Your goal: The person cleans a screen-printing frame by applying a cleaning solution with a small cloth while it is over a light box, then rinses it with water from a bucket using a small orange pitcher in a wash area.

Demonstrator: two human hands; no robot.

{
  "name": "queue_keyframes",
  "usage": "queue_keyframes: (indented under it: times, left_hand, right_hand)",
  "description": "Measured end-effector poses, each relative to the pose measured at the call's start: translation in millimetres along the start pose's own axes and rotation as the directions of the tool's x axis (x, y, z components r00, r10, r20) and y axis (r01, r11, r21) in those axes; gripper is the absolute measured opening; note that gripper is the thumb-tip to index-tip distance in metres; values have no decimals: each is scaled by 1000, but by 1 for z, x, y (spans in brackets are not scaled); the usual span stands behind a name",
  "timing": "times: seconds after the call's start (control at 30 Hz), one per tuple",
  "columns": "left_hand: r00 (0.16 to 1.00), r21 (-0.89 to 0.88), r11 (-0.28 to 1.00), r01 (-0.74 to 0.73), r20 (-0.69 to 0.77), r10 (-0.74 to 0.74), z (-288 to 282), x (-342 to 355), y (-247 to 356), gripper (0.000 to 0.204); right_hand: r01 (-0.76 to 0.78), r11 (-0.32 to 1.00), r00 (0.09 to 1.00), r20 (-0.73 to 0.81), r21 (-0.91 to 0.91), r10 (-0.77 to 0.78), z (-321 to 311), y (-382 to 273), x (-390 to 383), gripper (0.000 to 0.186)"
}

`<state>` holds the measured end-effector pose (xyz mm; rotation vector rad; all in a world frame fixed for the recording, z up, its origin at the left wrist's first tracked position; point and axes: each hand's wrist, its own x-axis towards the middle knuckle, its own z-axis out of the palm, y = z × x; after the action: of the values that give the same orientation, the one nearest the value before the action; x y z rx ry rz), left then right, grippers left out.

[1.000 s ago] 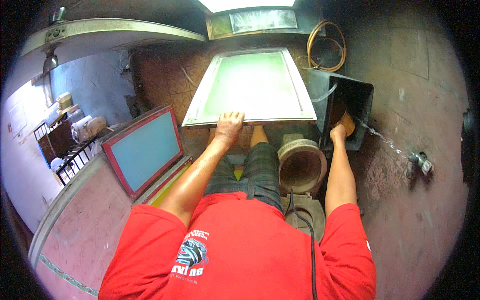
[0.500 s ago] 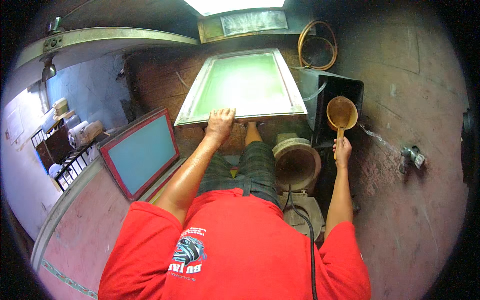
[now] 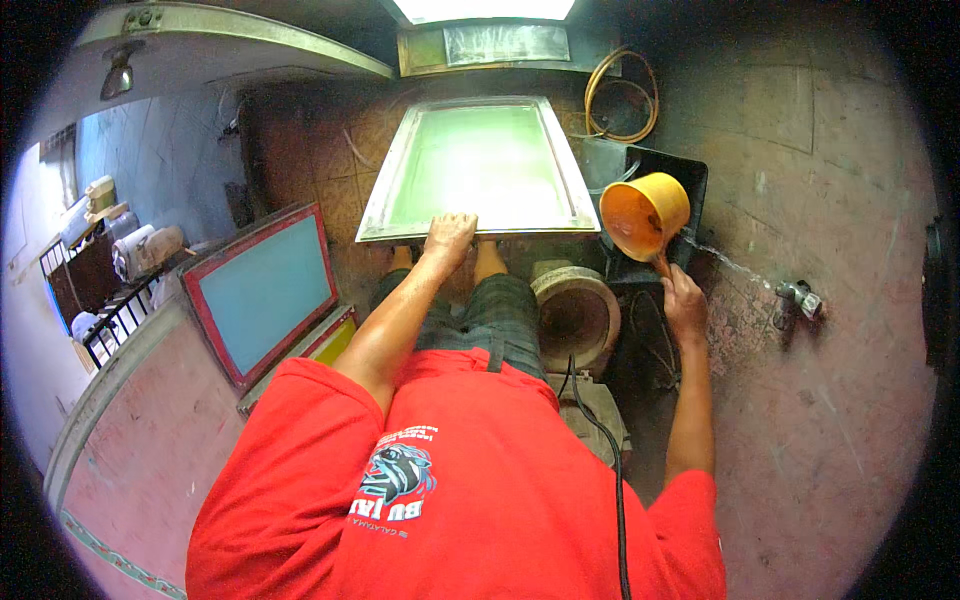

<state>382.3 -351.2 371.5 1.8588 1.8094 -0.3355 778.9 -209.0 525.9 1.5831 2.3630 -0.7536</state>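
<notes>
Two hands are well apart. The left hand (image 3: 452, 238) holds the near edge of a pale frame (image 3: 485, 165). The right hand (image 3: 685, 305) grips an orange dipper (image 3: 668, 200) beside the black tub (image 3: 698, 190). The dipper's long line runs away from the body, mouth tipped left; I can't tell if it holds water. Tap (image 3: 800, 300) water squirts toward the tub.

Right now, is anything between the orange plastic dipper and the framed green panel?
Nothing visible: the orange plastic dipper in the right hand appears right of the framed green panel; the black tub shows behind.
</notes>
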Motion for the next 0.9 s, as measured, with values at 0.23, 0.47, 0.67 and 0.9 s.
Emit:
queue_keyframes:
  times: [0.23,0.47,0.67,0.9]
  left_hand:
    - [998,-10,1000,-13,-64,12,0,1,2,17]
    - [997,-193,979,59,-35,-66,-3,5,2,14]
    - [981,-378,922,87,-127,-144,-14,-1,1,9]
    - [999,-125,992,30,-18,-33,12,-1,2,22]
  right_hand:
    - [346,920,938,51,-183,-343,15,-78,65,14]
    - [485,819,875,183,-307,-449,52,-151,90,16]
    - [493,825,869,111,-275,-482,48,-146,78,18]
    - [278,858,951,-3,-433,-309,26,-77,49,19]
